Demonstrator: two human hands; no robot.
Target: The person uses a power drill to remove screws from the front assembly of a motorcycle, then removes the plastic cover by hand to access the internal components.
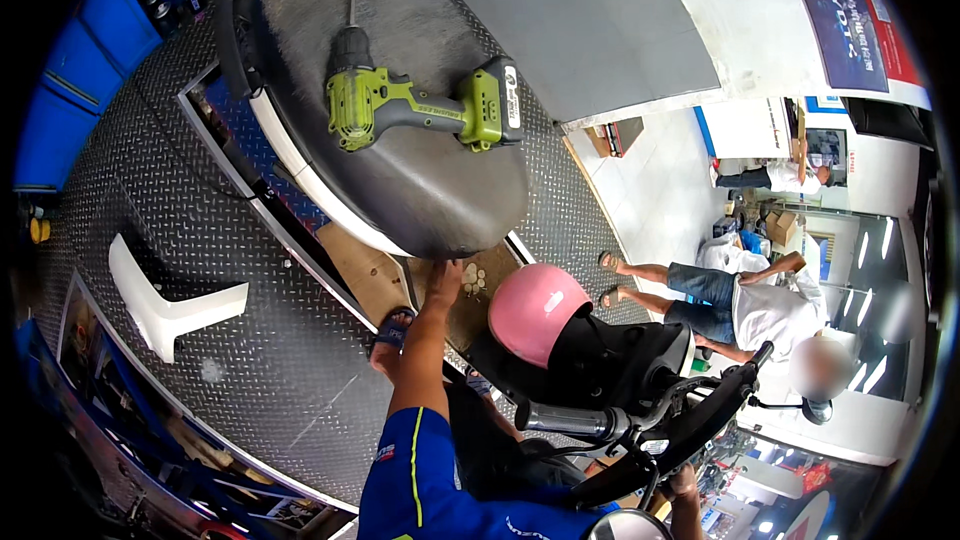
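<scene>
My left hand (443, 283) reaches to the front edge of a black scooter seat (440, 200). Its fingers look curled in against the seat's lower edge, and their tips are hidden. On the seat lies a green and black cordless drill (400, 108) with a long bit fitted. Part of my right hand (685, 483) shows low in the picture, beyond the handlebar (690, 440); its fingers are mostly hidden. A pink helmet (540, 312) rests between the seat and the handlebar.
A white body panel (170, 308) lies on the metal tread-plate floor (290, 380). Blue cabinets (85, 60) stand at far left. One person (770, 305) in a white shirt stands at right, another (790, 176) farther back. A black handlebar grip (570, 421) juts near my arm.
</scene>
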